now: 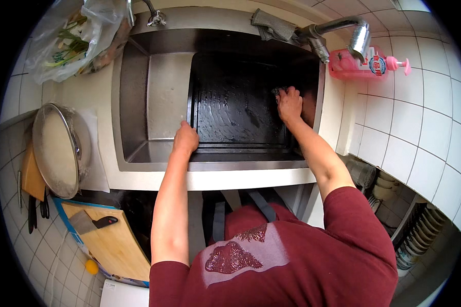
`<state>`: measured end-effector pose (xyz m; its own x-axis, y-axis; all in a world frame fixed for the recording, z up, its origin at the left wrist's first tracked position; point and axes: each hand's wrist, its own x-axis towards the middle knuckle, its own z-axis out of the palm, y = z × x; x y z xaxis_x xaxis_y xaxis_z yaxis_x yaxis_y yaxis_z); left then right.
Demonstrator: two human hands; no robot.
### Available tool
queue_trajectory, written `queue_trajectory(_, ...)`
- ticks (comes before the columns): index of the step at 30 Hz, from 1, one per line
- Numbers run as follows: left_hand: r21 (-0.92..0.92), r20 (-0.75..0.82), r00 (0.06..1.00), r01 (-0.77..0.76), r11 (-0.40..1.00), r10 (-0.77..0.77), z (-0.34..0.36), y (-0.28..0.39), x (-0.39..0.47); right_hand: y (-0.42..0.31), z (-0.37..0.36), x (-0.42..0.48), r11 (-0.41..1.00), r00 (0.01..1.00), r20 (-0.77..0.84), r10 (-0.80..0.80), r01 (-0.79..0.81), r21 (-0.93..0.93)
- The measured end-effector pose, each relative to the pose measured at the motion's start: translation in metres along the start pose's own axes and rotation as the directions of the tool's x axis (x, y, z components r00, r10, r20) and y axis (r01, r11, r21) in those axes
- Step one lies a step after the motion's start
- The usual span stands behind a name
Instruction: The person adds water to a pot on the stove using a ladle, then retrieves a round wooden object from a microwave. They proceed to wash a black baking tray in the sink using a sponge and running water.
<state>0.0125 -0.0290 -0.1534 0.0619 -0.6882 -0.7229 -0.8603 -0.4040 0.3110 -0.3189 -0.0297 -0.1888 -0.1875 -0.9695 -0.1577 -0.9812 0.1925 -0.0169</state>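
A wide black baking tray (234, 111), wet and streaked, lies in the stainless steel sink (153, 166) and takes up its middle and right. My left hand (186, 137) grips the tray's left edge near the front corner. Towards the tray's right side, my right hand (291, 103) presses a small dark scrubbing pad (277, 91) against the surface. The fingers hide most of the pad, so its material is hard to make out. Bare steel of the sink floor shows to the left of the tray.
A faucet (322, 36) reaches over the right back corner, beside a grey cloth (272, 25) and a pink pump bottle (359, 63). Left stand a plastic bag of vegetables (77, 42) and a covered metal bowl (57, 149). A cleaver (94, 222) rests on a wooden cutting board (111, 245).
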Motion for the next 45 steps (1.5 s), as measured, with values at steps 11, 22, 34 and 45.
queue_trajectory(11,0.071,0.004,1.000,0.016,0.997,-0.016,0.002,-0.001,-0.001,-0.156,0.050,0.077,0.917,0.994,-0.105,-0.030,0.069,0.393)
queue_trajectory(22,0.047,0.004,1.000,-0.006,0.999,0.006,0.002,-0.002,0.000,-0.025,0.039,0.016,0.969,0.952,-0.306,0.013,0.063,0.237)
queue_trajectory(34,0.042,0.006,1.000,0.007,0.999,-0.007,0.000,-0.001,-0.001,-0.029,0.019,-0.027,0.910,0.986,-0.112,-0.122,0.156,0.383)
queue_trajectory(45,0.049,-0.010,1.000,0.012,0.999,-0.011,0.004,-0.004,0.003,-0.062,0.035,0.053,0.905,0.959,-0.202,-0.197,0.257,0.339)
